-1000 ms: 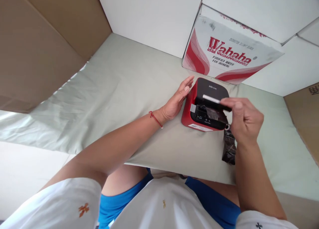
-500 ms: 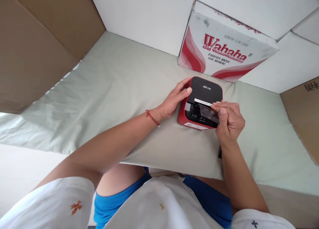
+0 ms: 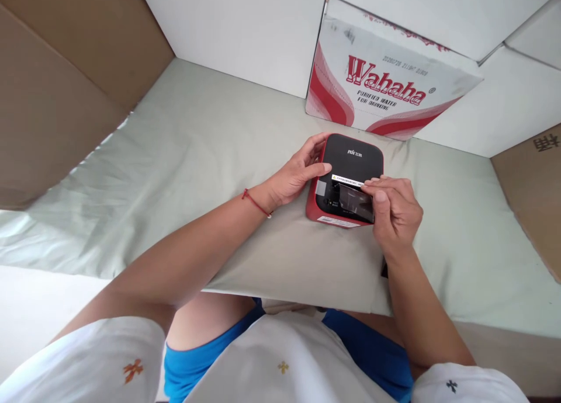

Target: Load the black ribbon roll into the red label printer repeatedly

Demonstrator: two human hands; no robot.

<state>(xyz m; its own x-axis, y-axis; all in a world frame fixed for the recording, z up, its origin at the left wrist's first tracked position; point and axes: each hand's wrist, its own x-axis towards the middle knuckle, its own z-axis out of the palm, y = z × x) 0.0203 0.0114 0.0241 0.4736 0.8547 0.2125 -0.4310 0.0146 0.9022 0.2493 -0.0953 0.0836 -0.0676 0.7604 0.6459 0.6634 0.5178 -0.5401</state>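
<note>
A compact red and black device [image 3: 353,152], which looks like a label printer, rests on the cloth-covered table in front of me. My left hand [image 3: 300,172] grips its left side, thumb on the black top and fingers around the far red edge. Over the lower part of the top lies a see-through plastic film [image 3: 353,201], raised along its right side. Thumb and fingers of my right hand [image 3: 397,210] pinch that film at the device's right edge. Just above the film runs a white warning label [image 3: 346,180]. The film's far end cannot be made out clearly.
A Wahaha water carton [image 3: 385,87] stands behind the device against white panels [image 3: 236,29]. Brown cardboard [image 3: 61,87] rises at the left, and another brown box [image 3: 532,187] at the right. A dark object [image 3: 384,268] lies partly hidden beside my right forearm.
The film now lies lower and flatter over the control area, covering more of the markings there. My right hand still pinches it. The whole view has shifted slightly.
</note>
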